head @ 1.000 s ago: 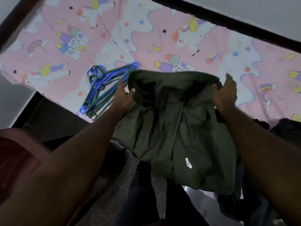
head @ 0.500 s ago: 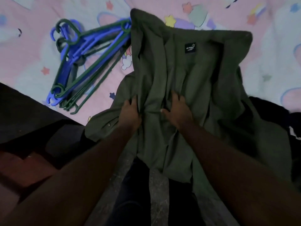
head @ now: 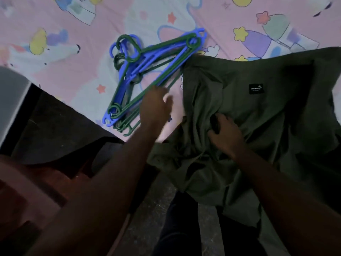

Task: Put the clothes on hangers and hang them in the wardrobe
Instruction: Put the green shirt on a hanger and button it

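1. Plastic hangers (head: 147, 74), blue and dark green, lie in a loose stack on a pink bedsheet (head: 55, 74) printed with stars and cartoon figures. The stack sits just left of the green shirt, its upper end touching or nearly touching the shirt's top left corner; I cannot tell which. The hooks bunch at the stack's upper left. These look light, rigid and smooth, and they interlock, so lifting one probably means sliding it free of the rest. A sound place to take hold would be a lower bar or the neck below a hook.

2. Left hand (head: 156, 106), between the hanger stack and the shirt, reaches over the stack's lower right edge. Its fingers look extended and blurred by motion. It appears to hold nothing, though whether the fingertips touch a hanger is unclear.

3. Green shirt (head: 258, 111), the landmark here, lies spread and crumpled on the bed, collar end away from the person, with a small black label (head: 256, 88) showing inside the neck. Its lower part hangs off the bed edge toward the person's legs. The cloth looks thin, soft and limp, so it will sag and slide unless held at the collar or shoulders.

4. Right hand (head: 224, 132) rests on the shirt's middle, below the label, fingers curled and bunching a fold of cloth.
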`<state>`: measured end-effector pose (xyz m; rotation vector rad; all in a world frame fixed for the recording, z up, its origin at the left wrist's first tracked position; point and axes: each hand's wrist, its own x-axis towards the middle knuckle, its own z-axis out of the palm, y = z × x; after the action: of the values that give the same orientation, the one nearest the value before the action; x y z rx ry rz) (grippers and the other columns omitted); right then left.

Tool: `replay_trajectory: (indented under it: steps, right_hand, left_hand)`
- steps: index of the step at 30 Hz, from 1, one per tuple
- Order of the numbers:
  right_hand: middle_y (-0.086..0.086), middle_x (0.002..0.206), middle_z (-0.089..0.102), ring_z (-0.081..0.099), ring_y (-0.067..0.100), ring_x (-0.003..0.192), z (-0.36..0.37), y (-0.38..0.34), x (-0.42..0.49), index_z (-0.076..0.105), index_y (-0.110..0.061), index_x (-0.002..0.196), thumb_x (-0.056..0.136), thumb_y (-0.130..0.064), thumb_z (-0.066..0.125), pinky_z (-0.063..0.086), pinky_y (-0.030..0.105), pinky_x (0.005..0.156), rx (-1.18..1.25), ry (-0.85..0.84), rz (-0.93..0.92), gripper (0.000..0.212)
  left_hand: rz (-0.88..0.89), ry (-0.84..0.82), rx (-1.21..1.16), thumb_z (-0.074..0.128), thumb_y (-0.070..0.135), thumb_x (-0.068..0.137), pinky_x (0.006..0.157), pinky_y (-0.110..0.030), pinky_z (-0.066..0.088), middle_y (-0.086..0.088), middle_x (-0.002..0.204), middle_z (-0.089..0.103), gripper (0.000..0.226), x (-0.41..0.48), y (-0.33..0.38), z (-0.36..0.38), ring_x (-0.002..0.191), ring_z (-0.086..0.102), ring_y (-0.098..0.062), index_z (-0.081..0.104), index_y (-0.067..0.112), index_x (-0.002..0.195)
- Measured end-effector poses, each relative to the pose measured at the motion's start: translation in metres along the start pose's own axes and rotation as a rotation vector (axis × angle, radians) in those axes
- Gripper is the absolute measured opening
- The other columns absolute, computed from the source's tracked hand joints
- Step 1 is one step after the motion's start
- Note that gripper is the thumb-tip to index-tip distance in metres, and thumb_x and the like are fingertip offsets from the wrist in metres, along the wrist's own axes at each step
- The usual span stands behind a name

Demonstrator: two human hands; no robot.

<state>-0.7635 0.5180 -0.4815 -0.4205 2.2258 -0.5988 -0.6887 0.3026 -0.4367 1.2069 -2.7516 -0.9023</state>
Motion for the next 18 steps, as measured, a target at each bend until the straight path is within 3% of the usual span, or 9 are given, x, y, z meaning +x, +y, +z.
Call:
replay_trajectory:
  steps: [2,4,6,9,11,15,18]
  right_hand:
    - [0.011,0.150,0.039,0.039,0.029,0.136,0.015,0.001,0.014,0.038,-0.023,0.148,0.092,-0.045,0.057,0.033,0.041,0.114,0.030,-0.047,0.014,0.063]
    - [0.013,0.159,0.023,0.026,0.032,0.144,0.028,0.006,0.025,0.040,-0.029,0.147,0.091,-0.055,0.054,0.027,0.044,0.118,-0.105,-0.171,0.070,0.064]
    - [0.015,0.161,0.014,0.019,0.035,0.146,0.037,0.012,0.033,0.043,-0.033,0.145,0.085,-0.065,0.052,0.024,0.048,0.118,-0.182,-0.231,0.109,0.068]
    - [0.017,0.159,0.021,0.023,0.037,0.144,0.044,0.012,0.036,0.049,-0.036,0.138,0.062,-0.083,0.032,0.026,0.051,0.117,-0.207,-0.190,0.095,0.092]
    - [0.018,0.157,0.023,0.025,0.037,0.143,0.042,0.015,0.033,0.051,-0.036,0.136,0.059,-0.083,0.028,0.029,0.050,0.116,-0.194,-0.179,0.081,0.094]
    - [0.017,0.155,0.031,0.029,0.033,0.143,0.018,0.012,0.018,0.052,-0.032,0.137,0.074,-0.069,0.049,0.032,0.046,0.115,-0.111,-0.200,0.010,0.073]
    - [0.018,0.145,0.045,0.035,0.032,0.139,-0.007,-0.009,0.005,0.058,-0.018,0.133,0.082,-0.062,0.055,0.030,0.045,0.115,-0.066,0.014,-0.038,0.067]
  left_hand:
    - [-0.042,0.050,0.162,0.059,0.027,0.090,0.092,-0.042,0.045,-0.017,0.120,0.059,0.038,0.035,-0.016,-0.016,0.113,0.054,-0.034,0.062,0.008,0.123]
    - [-0.025,-0.017,0.369,0.059,0.032,0.089,0.089,-0.043,0.045,-0.015,0.116,0.058,0.042,0.056,-0.032,-0.023,0.111,0.054,-0.035,0.061,0.015,0.127]
    - [-0.051,-0.099,0.412,0.060,0.027,0.089,0.089,-0.043,0.046,-0.016,0.115,0.060,0.036,0.062,-0.042,-0.020,0.111,0.055,-0.037,0.063,0.012,0.122]
    - [-0.025,-0.149,0.527,0.055,0.013,0.089,0.084,-0.045,0.047,-0.022,0.107,0.064,0.021,0.061,-0.046,-0.014,0.104,0.060,-0.041,0.067,0.001,0.102]
    - [0.044,-0.150,0.622,0.049,0.004,0.089,0.079,-0.047,0.047,-0.024,0.099,0.065,0.019,0.062,-0.046,-0.015,0.096,0.061,-0.043,0.066,-0.001,0.096]
    - [0.045,-0.071,0.623,0.050,-0.003,0.086,0.075,-0.046,0.046,-0.023,0.096,0.066,0.020,0.062,-0.039,-0.028,0.092,0.061,-0.043,0.067,0.001,0.096]
    - [0.075,0.061,0.473,0.054,0.001,0.085,0.066,-0.039,0.041,-0.019,0.087,0.069,0.012,0.054,-0.019,-0.043,0.085,0.062,-0.040,0.065,0.003,0.083]
